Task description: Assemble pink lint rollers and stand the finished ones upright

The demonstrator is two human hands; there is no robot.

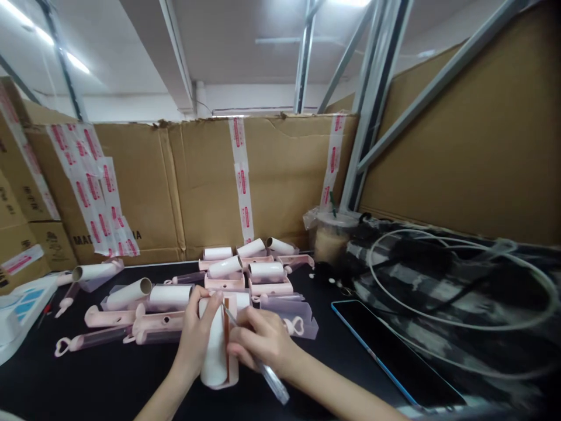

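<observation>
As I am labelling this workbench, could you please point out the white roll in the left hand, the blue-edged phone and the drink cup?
White roll [214, 349]: head view, lower part of its side.
Blue-edged phone [394, 354]: head view, middle of its dark screen.
Drink cup [329, 244]: head view, front of its side.

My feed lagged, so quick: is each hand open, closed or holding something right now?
Left hand: closed, holding a white roll.
Right hand: closed, holding a slim tool.
</observation>
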